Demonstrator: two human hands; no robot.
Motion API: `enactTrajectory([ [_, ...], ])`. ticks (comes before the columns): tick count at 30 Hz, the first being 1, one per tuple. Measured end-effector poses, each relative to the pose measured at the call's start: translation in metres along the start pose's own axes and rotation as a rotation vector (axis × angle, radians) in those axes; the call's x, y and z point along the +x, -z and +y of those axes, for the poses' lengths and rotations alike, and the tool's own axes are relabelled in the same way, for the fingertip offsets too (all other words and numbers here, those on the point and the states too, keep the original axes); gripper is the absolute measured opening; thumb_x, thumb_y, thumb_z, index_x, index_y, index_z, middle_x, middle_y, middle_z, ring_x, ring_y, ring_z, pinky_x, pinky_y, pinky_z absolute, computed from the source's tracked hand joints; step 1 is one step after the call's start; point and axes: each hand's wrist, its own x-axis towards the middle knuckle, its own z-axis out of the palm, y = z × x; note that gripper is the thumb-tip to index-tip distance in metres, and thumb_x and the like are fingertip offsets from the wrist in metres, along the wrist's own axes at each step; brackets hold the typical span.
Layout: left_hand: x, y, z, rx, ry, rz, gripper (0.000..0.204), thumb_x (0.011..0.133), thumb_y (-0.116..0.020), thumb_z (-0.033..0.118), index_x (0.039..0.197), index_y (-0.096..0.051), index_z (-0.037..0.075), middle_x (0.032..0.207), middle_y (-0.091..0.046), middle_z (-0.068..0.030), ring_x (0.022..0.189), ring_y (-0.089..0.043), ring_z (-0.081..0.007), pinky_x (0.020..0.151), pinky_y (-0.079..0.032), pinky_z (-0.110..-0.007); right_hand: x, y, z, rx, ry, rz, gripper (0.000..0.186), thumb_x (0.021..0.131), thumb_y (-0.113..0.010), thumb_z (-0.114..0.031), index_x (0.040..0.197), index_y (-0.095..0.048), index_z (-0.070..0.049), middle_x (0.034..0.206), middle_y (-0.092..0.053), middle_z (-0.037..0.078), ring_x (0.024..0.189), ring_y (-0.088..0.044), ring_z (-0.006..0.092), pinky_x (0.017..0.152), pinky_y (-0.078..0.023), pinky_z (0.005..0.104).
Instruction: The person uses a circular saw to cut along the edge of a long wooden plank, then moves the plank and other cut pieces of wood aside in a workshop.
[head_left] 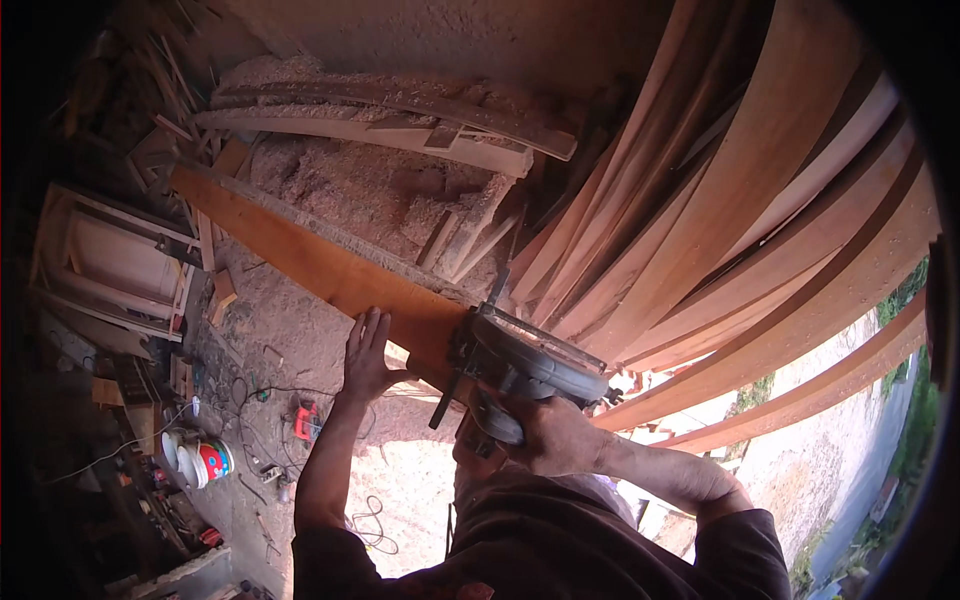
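Note:
A long orange-brown board [300, 255] runs diagonally from the upper left toward the middle, with a rough, dusty upper edge. My left hand [368, 355] rests on its near edge, fingers stretched out. A dark power saw [525, 355], apparently a circular saw, sits over the board's right end, tilted across it. My right hand [555, 435] is wrapped round the saw's rear handle. The saw's blade is hidden from view, and the saw's body covers that end of the board.
Long curved-looking planks [760, 160] lean at the right. Sawdust-covered boards [460, 145] lie beyond. At left stand wooden frames [125, 270] and buckets [210, 460]. A red tool [306, 420] and tangled cords lie on the dusty floor [260, 330]. Bright ground and greenery show at far right.

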Motion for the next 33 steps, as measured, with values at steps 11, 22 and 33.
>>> enactTrajectory([
  [11, 0.003, 0.002, -0.003, -0.048, -0.024, 0.03, 0.122, 0.057, -0.092, 0.057, 0.152, -0.04, 0.0, 0.159, -0.037, -0.0226, 0.149, -0.03, -0.0417, 0.123, -0.026, -0.052, 0.005, 0.004, -0.001, -0.003, -0.003, -0.034, 0.089, 0.079, -0.075, -0.023, 0.157, -0.036, -0.006, 0.092, -0.071, 0.03, 0.091, -0.072, 0.0437, 0.084, -0.057, 0.0519],
  [22, 0.003, 0.01, -0.016, -0.01, -0.039, 0.002, 0.112, 0.061, -0.091, 0.05, 0.153, -0.044, 0.006, 0.159, -0.041, -0.0155, 0.146, -0.036, -0.037, 0.122, -0.029, -0.051, 0.021, -0.006, -0.006, -0.003, 0.025, 0.001, 0.082, 0.079, -0.071, -0.013, 0.155, -0.04, -0.005, 0.099, -0.071, 0.029, 0.099, -0.071, 0.0438, 0.088, -0.056, 0.0501],
  [33, 0.008, 0.016, -0.038, -0.085, -0.056, -0.083, 0.103, 0.07, -0.082, 0.058, 0.154, -0.044, 0.011, 0.157, -0.044, -0.0143, 0.142, -0.041, -0.039, 0.121, -0.03, -0.053, 0.049, -0.014, -0.005, -0.008, 0.051, -0.03, 0.088, 0.077, -0.072, -0.013, 0.157, -0.037, -0.005, 0.09, -0.071, 0.028, 0.093, -0.072, 0.0433, 0.084, -0.057, 0.0498],
])
